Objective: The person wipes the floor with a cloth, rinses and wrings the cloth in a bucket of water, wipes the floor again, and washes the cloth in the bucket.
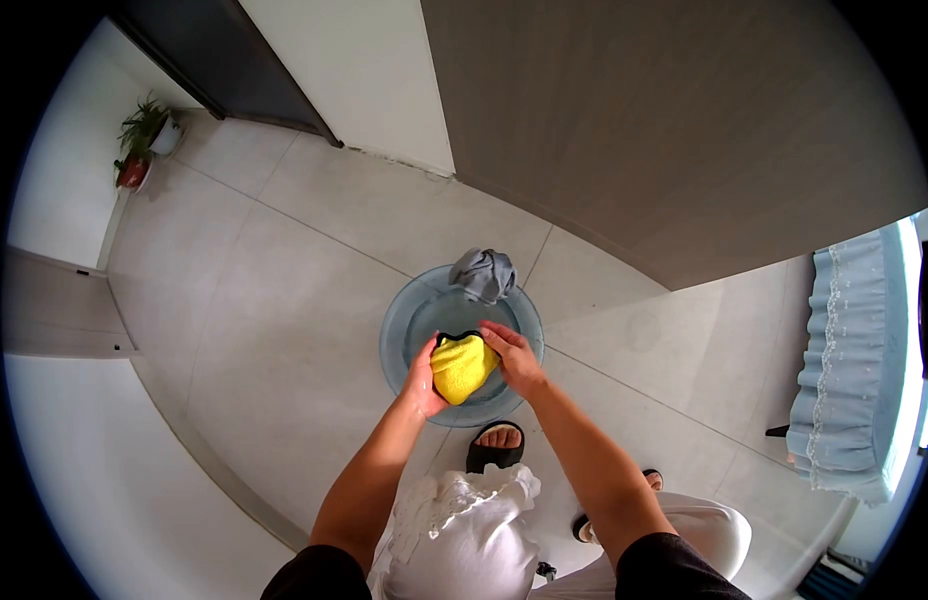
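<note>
Between my two hands is a yellow cloth (464, 370) with a dark edging, bunched up over a round blue-grey basin (395, 345). My left hand (424, 380) grips the cloth's left side, its fingers partly hidden behind it. At the upper right, my right hand (514, 358) pinches the cloth near its dark edge. A grey cloth (484, 275) hangs crumpled over the far rim of the basin. Water seems to lie in the basin below the cloth.
The basin stands on a tiled floor (284, 300), just beyond my sandalled foot (497, 445). A large brown panel (674, 130) rises at the upper right. Potted plants (144, 130) stand far left; a frilled blue cover (844, 370) hangs at the right.
</note>
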`<state>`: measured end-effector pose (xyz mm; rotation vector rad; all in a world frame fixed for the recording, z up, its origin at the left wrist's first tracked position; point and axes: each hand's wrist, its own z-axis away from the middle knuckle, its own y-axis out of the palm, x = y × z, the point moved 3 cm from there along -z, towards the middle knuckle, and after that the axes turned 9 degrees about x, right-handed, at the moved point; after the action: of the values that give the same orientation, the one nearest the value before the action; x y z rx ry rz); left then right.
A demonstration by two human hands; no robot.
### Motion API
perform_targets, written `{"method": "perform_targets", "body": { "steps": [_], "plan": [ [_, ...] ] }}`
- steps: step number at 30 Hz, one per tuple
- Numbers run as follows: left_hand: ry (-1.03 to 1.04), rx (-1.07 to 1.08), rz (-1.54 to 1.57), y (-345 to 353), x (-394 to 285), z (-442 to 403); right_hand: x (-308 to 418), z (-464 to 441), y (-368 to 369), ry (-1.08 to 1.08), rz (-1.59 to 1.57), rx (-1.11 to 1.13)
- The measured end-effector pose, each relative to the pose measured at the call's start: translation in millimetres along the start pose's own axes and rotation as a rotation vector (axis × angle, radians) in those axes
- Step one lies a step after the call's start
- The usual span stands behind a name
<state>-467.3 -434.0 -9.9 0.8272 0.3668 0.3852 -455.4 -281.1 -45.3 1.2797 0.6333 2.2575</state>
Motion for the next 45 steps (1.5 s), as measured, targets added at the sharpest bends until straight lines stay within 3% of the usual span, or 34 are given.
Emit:
{"method": "perform_targets", "body": {
  "steps": [3, 4, 7, 8, 9, 10, 12, 14, 17, 18, 22, 26, 32, 33, 34, 35, 37, 38, 41, 45],
  "plan": [
    [-0.017, 0.016, -0.021, 11, -1, 7, 7, 13, 18, 0.215, -0.296, 0.066],
    [-0.086, -0.011, -0.105, 7, -1, 8, 12, 17, 24, 0.168, -0.187, -0.031],
    [-0.269, -0.113, -0.295, -5, -4, 7, 20, 19, 31, -0.185, 0.751, -0.167],
    [-0.319, -0.167, -0.312, -7, -2, 5, 19, 23, 39, -0.367, 0.864, -0.182],
    [-0.368, -0.220, -0.329, -9, -1, 4, 22, 28, 52, -0.523, 0.923, -0.059],
    [-0.359, 0.006, -0.180, -10, -1, 3, 23, 33, 64, -0.539, 0.963, 0.043],
    [-0.295, 0.037, -0.036, -55, -1, -27, 25, 39, 81, -0.548, 1.032, 0.188],
    [-0.255, 0.050, 0.045, -56, -2, -33, 25, 43, 85, -0.527, 1.094, 0.276],
    [-0.206, 0.096, -0.041, -29, 2, -24, 33, 37, 75, -0.242, 0.903, 0.208],
    [-0.171, 0.077, -0.007, -27, 1, -25, 31, 32, 71, -0.342, 0.832, 0.124],
    [0.011, -0.109, -0.182, -37, 2, -39, 12, 10, 47, -0.100, 0.634, -0.091],
    [0.145, -0.285, -0.323, -20, -4, -31, 15, 8, 47, 0.165, 0.493, -0.147],
    [0.463, -0.072, -0.481, -14, -7, -16, -6, 1, 40, 0.309, 0.061, -0.181],
    [0.446, 0.015, -0.413, -2, -8, -9, 2, 6, 41, 0.371, 0.005, -0.128],
    [0.416, -0.047, -0.344, -15, -4, -15, 7, 11, 43, 0.435, -0.054, -0.070],
    [0.387, -0.111, -0.275, -28, -3, -18, 11, 11, 43, 0.344, 0.031, -0.010],
    [-0.109, 0.270, 0.008, -13, -12, -2, 15, 14, 46, 0.167, 0.200, 0.114],
    [-0.164, 0.337, 0.078, 11, -14, 14, 22, 13, 45, 0.117, 0.408, 0.202],
    [-0.114, 0.422, -0.093, 10, -15, 19, 41, 12, 56, -0.016, 0.466, 0.422],
    [-0.338, 0.452, -0.480, 8, -25, 12, 50, 1, 54, 0.088, 0.641, 0.490]
  ]
}}
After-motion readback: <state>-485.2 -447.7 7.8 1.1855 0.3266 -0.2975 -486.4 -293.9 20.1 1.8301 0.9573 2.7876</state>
